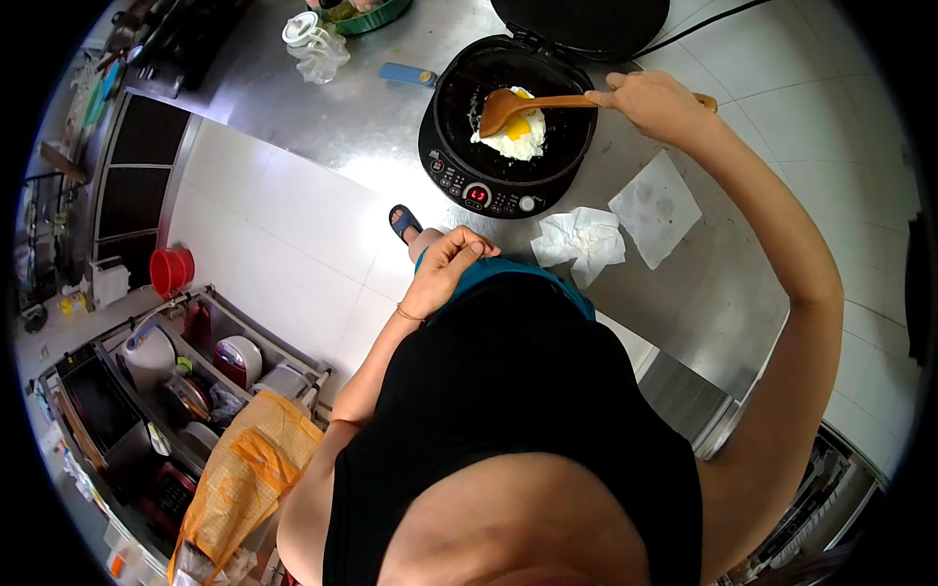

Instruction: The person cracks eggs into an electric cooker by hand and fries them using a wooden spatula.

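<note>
My right hand [653, 103] is closed around the handle of a wooden spatula [503, 110]. The spatula's blade rests on fried eggs [518, 142], with white and yellow yolk showing, in the dark pan of an electric griddle [562, 166]. The griddle's lid [586, 24] stands open at the back, and red digits glow on its front panel. My left hand [454, 264] is held low against my blue shorts, fingers curled in and thumb against them, with nothing visible in it.
The griddle stands on a metal counter [371, 146]. A blue-handled tool [407, 74] lies left of it, and crumpled white paper [580, 242] and a spotted sheet [655, 208] lie in front. A plastic bag [319, 54], a green basket [376, 16] and a black cord [699, 24] are farther back.
</note>
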Demonstrator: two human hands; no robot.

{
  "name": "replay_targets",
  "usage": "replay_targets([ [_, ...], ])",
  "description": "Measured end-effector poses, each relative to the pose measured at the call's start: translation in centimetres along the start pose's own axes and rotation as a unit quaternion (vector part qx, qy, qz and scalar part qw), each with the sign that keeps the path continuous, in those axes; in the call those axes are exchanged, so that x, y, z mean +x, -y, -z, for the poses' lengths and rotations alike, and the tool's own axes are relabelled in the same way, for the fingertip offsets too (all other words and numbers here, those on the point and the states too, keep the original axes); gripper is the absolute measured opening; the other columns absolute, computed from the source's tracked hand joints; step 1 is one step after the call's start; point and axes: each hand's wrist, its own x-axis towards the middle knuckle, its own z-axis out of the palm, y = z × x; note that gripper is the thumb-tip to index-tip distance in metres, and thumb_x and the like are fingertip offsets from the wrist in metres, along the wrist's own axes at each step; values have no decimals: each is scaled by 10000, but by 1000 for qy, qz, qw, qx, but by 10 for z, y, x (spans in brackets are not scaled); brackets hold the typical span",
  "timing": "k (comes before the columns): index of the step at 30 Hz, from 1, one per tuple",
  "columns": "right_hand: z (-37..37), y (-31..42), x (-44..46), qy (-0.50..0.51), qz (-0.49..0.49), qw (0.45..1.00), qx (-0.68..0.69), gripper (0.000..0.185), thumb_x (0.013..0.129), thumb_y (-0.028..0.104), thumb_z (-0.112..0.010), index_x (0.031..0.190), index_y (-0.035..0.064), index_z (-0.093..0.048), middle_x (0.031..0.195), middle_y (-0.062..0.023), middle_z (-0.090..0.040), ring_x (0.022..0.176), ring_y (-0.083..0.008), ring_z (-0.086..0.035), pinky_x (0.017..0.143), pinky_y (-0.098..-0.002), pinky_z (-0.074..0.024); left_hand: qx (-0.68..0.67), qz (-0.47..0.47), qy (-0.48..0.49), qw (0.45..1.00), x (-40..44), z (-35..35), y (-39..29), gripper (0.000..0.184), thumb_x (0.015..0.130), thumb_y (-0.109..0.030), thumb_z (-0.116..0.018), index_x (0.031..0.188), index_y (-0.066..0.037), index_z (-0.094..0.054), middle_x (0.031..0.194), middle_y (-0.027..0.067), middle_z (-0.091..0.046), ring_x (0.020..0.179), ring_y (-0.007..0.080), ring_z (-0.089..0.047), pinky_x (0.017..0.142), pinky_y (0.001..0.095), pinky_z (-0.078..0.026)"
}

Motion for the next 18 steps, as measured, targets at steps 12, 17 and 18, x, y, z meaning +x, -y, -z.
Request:
replay_targets([
  [12, 4, -13, 20, -62, 42, 994, -81, 359, 838, 122, -502, 1149, 268, -604, 864, -33, -563, 825, -201, -613, 689, -306, -494, -22, -13, -11, 1000, -4, 0, 2, 168, 957, -136, -444, 927, 5, -531, 973, 86, -609, 955, 141, -569, 887, 258, -432],
  [17, -4, -35, 25, -72, 27, 986, -146, 443, 816, 89, -464, 1202, 279, -570, 898, 10, -515, 875, -151, -519, 754, -282, -430, -32, -6, -21, 999, -7, -2, 4, 165, 956, -141, -446, 921, -4, -530, 970, 89, -615, 948, 134, -568, 886, 254, -431],
  [18, 1, -33, 27, -75, 37, 987, -134, 439, 818, 89, -465, 1200, 279, -570, 895, 10, -513, 870, -152, -517, 748, -283, -427, -30, -4, -23, 999, -8, -2, 4, 164, 957, -141, -445, 921, -4, -529, 968, 90, -616, 947, 134, -568, 885, 254, -431],
])
